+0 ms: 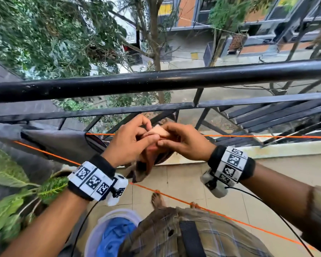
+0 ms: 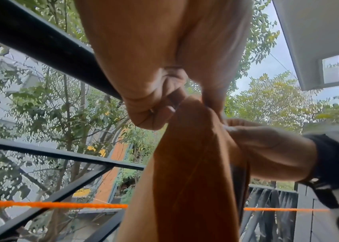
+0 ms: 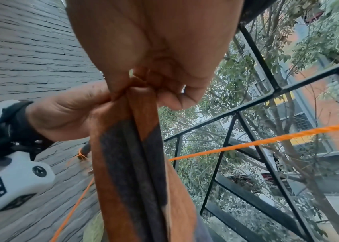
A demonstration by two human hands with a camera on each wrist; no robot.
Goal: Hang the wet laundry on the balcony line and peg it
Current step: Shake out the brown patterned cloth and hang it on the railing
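Between both hands (image 1: 154,140), pinched orange cloth (image 1: 160,132) above line (image 1: 267,136).

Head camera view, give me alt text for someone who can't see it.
Both hands, left hand and right hand, pinch the top of an orange-brown cloth above an orange clothesline beside a black balcony railing. A tub of blue laundry sits below.

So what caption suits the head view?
Both hands pinch an orange cloth above the orange line.

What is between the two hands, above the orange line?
An orange-brown cloth: the left hand and right hand both pinch its top edge. Both wrist views show it hanging down.
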